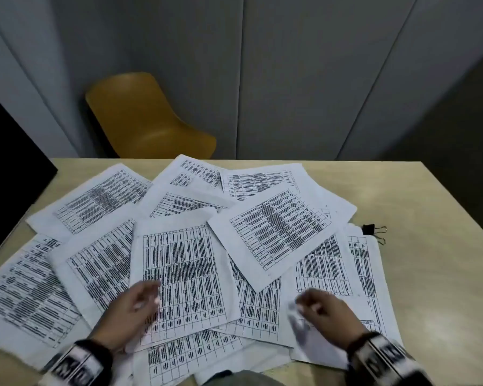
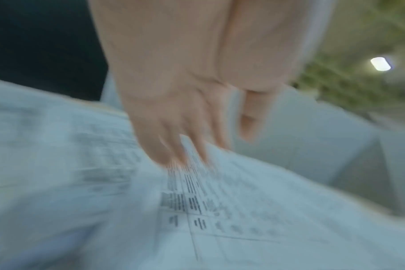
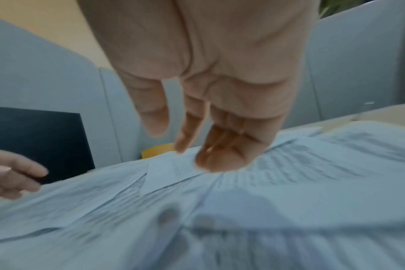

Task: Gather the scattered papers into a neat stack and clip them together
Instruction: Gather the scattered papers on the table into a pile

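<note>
Both hands low over the mess: left hand with fingers loosely spread, tips brushing a printed sheet; right hand relaxed, fingers slightly apart, holding nothing. White printed table-filled papers lie scattered, overlapping across the beige wooden table. Farther right, a black binder clip sits beside the sheets. Beyond, a mustard plastic chair.

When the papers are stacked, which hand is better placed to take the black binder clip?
Probably the right hand. The binder clip lies on the table at the right edge of the papers, on that hand's side. The left hand would have to cross the whole spread.
</note>
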